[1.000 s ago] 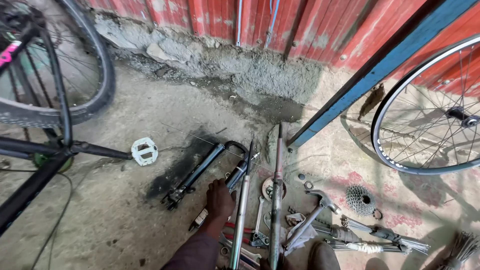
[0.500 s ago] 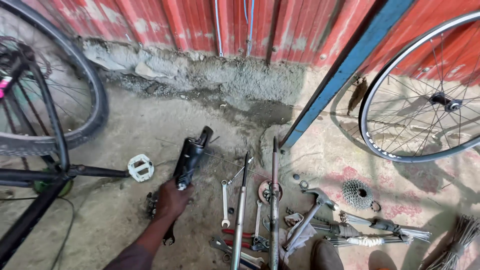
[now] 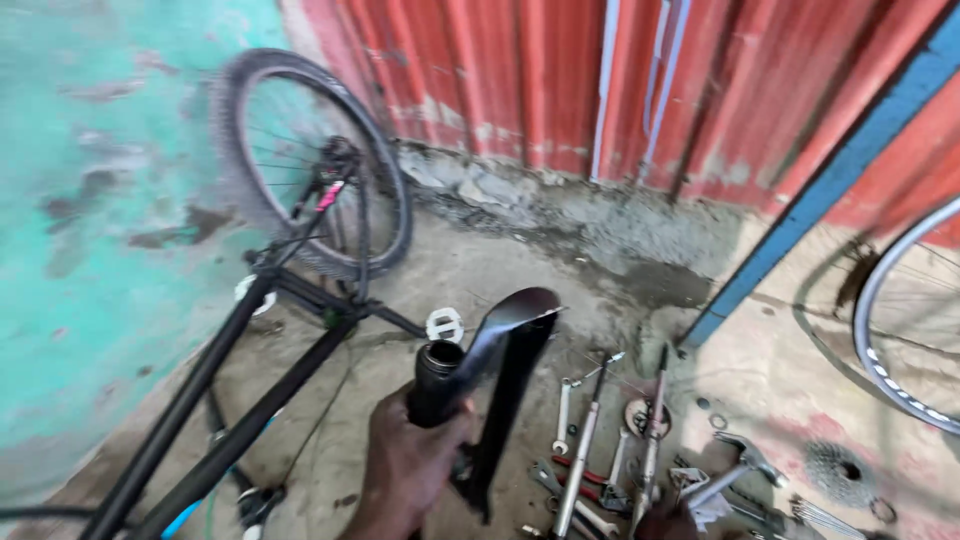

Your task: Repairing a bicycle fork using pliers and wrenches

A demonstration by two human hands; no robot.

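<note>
My left hand [image 3: 408, 470] is closed around the round upper tube of a black bicycle fork [image 3: 500, 365] and holds it up off the floor, with the fork legs pointing down and to the right. Just behind the fork a white pedal [image 3: 445, 325] lies on the concrete. To the right of the fork, several wrenches and long tools [image 3: 590, 450] are spread on the floor. My right hand does not show.
A black bicycle frame [image 3: 230, 400] with a knobby wheel [image 3: 300, 180] stands at the left by a teal wall. A hammer [image 3: 735, 468], a sprocket cluster [image 3: 840, 470] and a bare wheel rim [image 3: 900, 330] lie right. A blue beam [image 3: 820, 180] leans on the red corrugated wall.
My hand reached the fork on the floor, took hold of it and lifted it up toward me. The view swung left to bring the bicycle and teal wall in.
</note>
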